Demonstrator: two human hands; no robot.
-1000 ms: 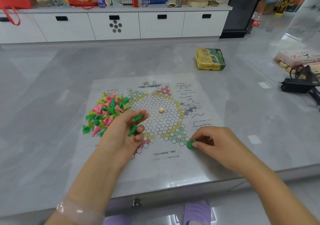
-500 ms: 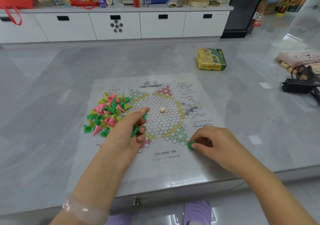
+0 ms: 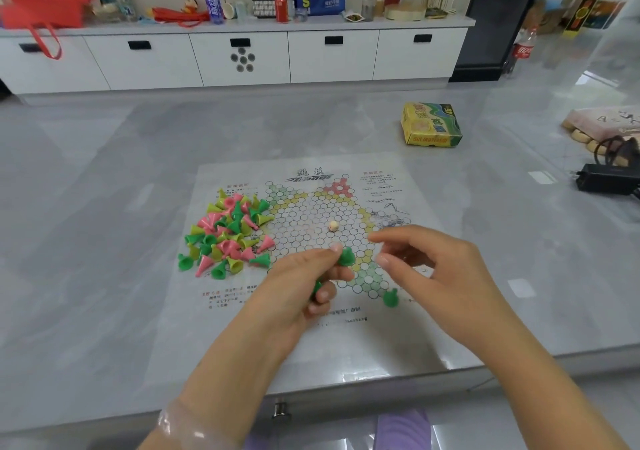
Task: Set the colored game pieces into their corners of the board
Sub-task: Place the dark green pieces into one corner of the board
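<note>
A paper game board [image 3: 408, 332] with a hexagon-cell star lies flat on the grey table. A heap of green, pink and yellow cone pieces [image 3: 227, 235] rests on its left side. One green piece [image 3: 390, 298] stands alone at the board's near green corner. My left hand [image 3: 294, 297] hovers over the board's near middle, pinching a green piece [image 3: 346, 256] between thumb and forefinger, with another green piece tucked lower in its fingers. My right hand [image 3: 433, 269] hangs just right of it, fingers apart and holding nothing. A small cream bead [image 3: 333, 226] sits mid-board.
A yellow-green box [image 3: 431, 124] lies beyond the board to the right. A black power adapter [image 3: 606, 181] with cable and a pinkish packet [image 3: 606, 122] are at the far right. White cabinets [image 3: 242, 58] with clutter on top line the back. The table's near edge [image 3: 346, 385] is close below my wrists.
My right hand let go of the green piece at the near green corner and rose toward my left hand. My left hand shifted right, holding up a green piece.
</note>
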